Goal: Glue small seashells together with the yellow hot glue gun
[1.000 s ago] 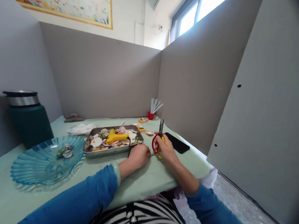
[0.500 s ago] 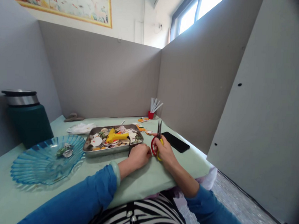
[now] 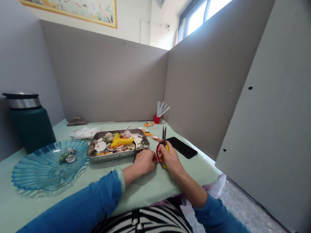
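My right hand grips small scissors with red and yellow handles, blades pointing up and closed together. My left hand rests curled on the green table just left of them, fingers folded over something I cannot make out. Right behind my left hand stands a steel tray holding several shells and a yellow glue gun whose black cord hangs over the tray's front edge.
A blue glass shell-shaped dish with a few shells lies at the left, a dark green bin behind it. A black phone lies right of the scissors. A red cup with white sticks stands in the corner. Grey partitions enclose the table.
My right hand has brought the scissors a little leftward, up against my left hand. The left hand has stayed in place.
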`<state>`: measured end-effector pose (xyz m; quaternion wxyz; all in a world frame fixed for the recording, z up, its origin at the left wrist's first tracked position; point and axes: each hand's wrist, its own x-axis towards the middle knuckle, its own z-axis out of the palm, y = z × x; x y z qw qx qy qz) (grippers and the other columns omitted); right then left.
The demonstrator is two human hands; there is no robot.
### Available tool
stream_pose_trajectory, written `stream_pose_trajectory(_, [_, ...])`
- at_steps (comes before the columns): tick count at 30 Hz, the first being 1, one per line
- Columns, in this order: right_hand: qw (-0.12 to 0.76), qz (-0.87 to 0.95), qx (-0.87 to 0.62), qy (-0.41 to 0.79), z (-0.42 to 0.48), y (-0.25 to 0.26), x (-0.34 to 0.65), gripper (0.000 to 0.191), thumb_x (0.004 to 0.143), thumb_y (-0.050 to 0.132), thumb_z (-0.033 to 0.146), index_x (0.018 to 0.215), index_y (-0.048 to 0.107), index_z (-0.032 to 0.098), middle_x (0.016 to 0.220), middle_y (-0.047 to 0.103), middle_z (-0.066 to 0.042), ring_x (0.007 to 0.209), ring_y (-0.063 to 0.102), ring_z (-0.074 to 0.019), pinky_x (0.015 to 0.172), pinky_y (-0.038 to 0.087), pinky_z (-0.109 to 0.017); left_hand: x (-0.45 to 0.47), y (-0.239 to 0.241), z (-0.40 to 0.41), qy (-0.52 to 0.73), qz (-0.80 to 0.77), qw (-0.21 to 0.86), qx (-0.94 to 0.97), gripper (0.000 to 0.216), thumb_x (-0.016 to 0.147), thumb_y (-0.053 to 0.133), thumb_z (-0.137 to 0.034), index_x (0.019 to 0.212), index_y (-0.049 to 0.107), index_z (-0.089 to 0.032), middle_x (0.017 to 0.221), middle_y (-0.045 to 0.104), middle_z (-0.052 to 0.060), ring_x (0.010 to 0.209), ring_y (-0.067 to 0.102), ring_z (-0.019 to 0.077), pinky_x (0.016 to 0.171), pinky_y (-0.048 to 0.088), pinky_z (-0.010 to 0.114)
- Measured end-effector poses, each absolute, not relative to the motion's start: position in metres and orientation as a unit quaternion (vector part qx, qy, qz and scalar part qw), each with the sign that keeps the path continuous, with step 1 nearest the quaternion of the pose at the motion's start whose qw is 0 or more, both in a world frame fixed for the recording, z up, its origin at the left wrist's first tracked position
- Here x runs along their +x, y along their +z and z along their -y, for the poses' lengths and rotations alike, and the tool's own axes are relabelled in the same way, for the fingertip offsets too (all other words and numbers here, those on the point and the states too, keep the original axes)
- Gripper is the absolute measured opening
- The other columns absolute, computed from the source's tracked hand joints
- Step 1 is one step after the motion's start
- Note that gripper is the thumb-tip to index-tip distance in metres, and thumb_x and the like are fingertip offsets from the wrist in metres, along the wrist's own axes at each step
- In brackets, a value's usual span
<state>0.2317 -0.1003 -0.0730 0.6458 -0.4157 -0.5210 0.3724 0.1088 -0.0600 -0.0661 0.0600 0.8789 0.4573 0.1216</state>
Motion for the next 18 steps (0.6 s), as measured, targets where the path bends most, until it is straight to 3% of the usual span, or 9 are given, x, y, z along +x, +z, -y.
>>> stream_pose_trajectory(9, [0.648, 0.508, -0.420, 0.381, 0.110, -0.070, 0.230, 0.038, 0.082, 0.054, 0.045, 0.111, 0.050, 0.021, 0.066, 0.047, 0.005, 0.050, 0.041, -0.0075, 0.047, 0.037, -0.021, 0.103, -0.066, 0.067, 0.111, -0.367, -0.058, 0.922, 0.027, 0.086, 0.039, -0.023, 0.095, 0.064, -0.016, 0.095, 0.063, 0.012, 0.081, 0.064, 0.0228, 0.075, 0.048, 0.034])
stream_pose_trajectory(18, [0.650, 0.506, -0.429, 0.370, 0.115, -0.074, 0.228, 0.040, 0.081, 0.054, 0.047, 0.111, 0.050, 0.021, 0.066, 0.049, 0.005, 0.050, 0.042, -0.0084, 0.048, 0.038, -0.022, 0.102, -0.065, 0.064, 0.122, -0.382, -0.013, 0.916, 0.026, 0.083, 0.044, -0.024, 0.091, 0.068, -0.018, 0.092, 0.066, 0.010, 0.085, 0.063, 0.0229, 0.077, 0.047, 0.032])
